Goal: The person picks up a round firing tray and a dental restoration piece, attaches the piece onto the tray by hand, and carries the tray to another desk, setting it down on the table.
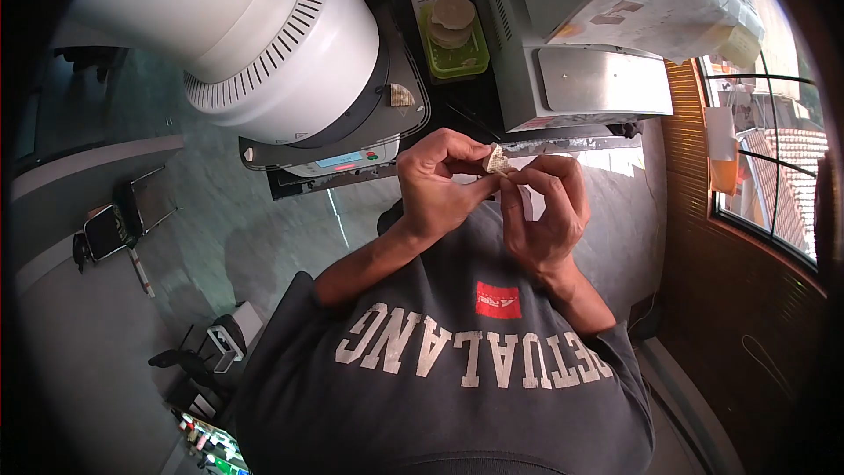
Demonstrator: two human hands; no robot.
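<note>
My left hand [440, 178] is closed in a pinch on a small beige piece with a grid-like textured face [497, 159], held up in front of my chest. Thumb and index finger of my right hand [549, 207] are pinched together at the piece's lower edge. Whatever lies between those right fingertips is too small to make out. A similar beige wedge-shaped piece [402, 95] rests on the dark platform of the white machine, just beyond my left hand.
A white rounded machine [290, 44] with a small lit display [341, 161] stands at left. Behind, a green tray [457, 60] holds round beige discs [452, 19]. A grey boxy machine [580, 79] stands at right, near a window [774, 132]. Thin dark tools [475, 119] lie between.
</note>
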